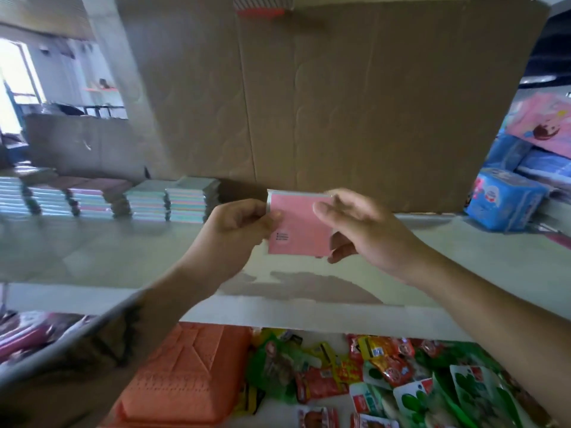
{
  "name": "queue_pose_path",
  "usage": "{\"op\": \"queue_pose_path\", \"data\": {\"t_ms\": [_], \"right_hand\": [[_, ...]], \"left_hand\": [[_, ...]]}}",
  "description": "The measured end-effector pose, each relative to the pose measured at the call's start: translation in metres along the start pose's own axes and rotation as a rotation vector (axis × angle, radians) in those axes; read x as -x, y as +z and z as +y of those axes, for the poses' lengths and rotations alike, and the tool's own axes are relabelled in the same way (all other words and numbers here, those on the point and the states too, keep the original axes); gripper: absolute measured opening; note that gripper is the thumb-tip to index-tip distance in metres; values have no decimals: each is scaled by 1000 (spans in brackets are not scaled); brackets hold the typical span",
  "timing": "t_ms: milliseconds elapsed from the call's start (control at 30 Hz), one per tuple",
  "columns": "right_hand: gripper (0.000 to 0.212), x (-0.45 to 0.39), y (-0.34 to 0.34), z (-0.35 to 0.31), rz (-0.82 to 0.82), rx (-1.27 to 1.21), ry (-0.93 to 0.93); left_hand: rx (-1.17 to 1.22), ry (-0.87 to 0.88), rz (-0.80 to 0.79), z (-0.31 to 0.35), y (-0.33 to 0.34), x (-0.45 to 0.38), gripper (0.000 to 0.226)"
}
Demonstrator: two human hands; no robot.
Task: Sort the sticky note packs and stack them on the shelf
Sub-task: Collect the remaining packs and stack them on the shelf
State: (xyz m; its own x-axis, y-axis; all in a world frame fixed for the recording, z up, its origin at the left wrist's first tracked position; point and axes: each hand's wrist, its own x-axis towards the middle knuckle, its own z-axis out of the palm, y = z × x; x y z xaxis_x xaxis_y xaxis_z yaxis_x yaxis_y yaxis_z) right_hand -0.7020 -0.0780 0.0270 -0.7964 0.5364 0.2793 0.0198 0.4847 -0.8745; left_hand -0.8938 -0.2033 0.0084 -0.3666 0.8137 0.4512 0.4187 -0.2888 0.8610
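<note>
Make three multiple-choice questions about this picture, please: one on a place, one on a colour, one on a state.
1. Where do the finished stacks stand?
A. on the shelf, left of the hands
B. on the floor
C. inside the orange tray

2. What colour is the held pack?
A. blue
B. pink
C. yellow

3. How is the pack held?
A. lying on the shelf
B. by one hand
C. by both hands

Answers: 1 A, they rest on the shelf. 2 B, its face is pink. 3 C, the left hand and right hand each grip a side.

A big cardboard sheet backs the white shelf. Far left, a bright window lights a pale wall and a railing.
</note>
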Motion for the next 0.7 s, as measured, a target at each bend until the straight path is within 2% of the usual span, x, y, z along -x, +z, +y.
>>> {"op": "queue_pose_path", "data": {"t_ms": [100,167,300,467,567,700], "right_hand": [[80,-12,49,-13,43,304,-196],[88,-21,84,-24,60,485,-350],[79,-46,151,-39,-11,690,-501],[64,-79,223,-51,-26,665,-583],[63,-97,259,-55,-55,666,-592],[61,-115,291,-61,-127,658,-537]], "left_hand": [[38,-55,34,-4,-48,18,30],[44,-84,67,-9,-82,29,33],[68,-137,147,-20,-151,52,41],[16,-184,190,-37,-225,80,53],[-215,-159,192,-46,-261,88,50],[-738,-107,92,-57,-308,91,49]]}}
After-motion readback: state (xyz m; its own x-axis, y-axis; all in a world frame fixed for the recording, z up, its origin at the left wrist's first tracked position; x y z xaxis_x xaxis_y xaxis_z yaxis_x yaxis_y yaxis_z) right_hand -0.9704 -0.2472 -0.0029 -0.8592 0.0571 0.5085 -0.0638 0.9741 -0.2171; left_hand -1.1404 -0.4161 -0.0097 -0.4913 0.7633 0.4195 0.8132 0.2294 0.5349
